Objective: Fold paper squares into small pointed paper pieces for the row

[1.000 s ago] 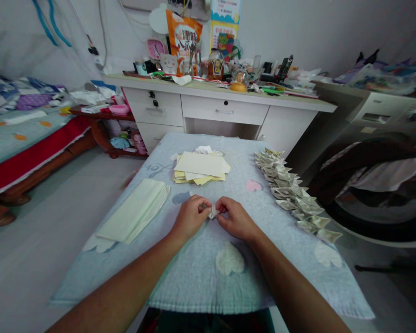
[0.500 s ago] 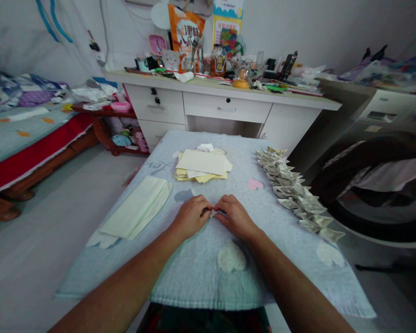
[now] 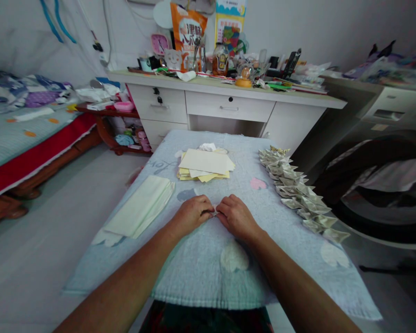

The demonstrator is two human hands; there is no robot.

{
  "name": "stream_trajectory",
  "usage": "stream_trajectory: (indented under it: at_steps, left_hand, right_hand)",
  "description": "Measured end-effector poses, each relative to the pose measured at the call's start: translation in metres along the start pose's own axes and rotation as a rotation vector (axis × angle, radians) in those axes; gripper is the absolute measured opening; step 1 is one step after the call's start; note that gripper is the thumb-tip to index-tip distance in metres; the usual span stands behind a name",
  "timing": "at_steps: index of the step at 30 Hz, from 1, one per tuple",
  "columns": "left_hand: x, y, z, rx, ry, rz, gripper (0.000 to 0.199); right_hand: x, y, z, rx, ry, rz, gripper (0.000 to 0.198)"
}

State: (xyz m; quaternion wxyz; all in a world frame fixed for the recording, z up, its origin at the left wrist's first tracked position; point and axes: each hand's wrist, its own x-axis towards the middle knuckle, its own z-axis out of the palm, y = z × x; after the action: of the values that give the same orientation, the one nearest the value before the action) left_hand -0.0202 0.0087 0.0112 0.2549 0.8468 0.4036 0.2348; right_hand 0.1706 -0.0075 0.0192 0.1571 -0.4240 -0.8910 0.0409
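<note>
Over the middle of the cloth-covered table (image 3: pixel 194 259), my left hand (image 3: pixel 195 211) and my right hand (image 3: pixel 236 214) meet fingertip to fingertip. Both are closed in a pinch on a small piece of folded paper (image 3: pixel 214 213), most of which my fingers hide. Beyond my hands lies a pile of cream and yellow paper sheets (image 3: pixel 206 162). To the left is a stack of pale green folded paper (image 3: pixel 138 206). Along the right side, folded paper pieces with pointed ends (image 3: pixel 293 187) stand in a tight row.
A white desk (image 3: pixel 229 99) crowded with jars, a snack bag (image 3: pixel 188 32) and small items stands behind the table. A bed (image 3: pixel 31 134) is at the left. At the right is a front-loading washing machine (image 3: pixel 388 115) with clothes hanging from its opening.
My fingertips have shifted slightly on the small folded paper, and less of it shows between them now. The whole view has moved a little; the piles and the row stay in place.
</note>
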Motion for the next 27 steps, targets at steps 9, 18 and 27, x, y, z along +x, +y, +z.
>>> stream_trajectory:
  at_steps: [9, 18, 27]
  left_hand:
    - [0.000, -0.002, 0.000, 0.044, -0.004, 0.021, 0.012]
    - [0.000, -0.005, 0.001, 0.000, 0.026, 0.001, 0.011]
    - [-0.001, -0.007, 0.001, 0.070, 0.002, 0.049, 0.014]
  right_hand:
    - [0.001, 0.001, 0.004, 0.057, -0.008, -0.021, 0.010]
    - [0.003, -0.001, 0.011, -0.013, -0.003, 0.025, 0.015]
    - [0.002, -0.002, 0.009, 0.049, 0.001, 0.057, 0.006]
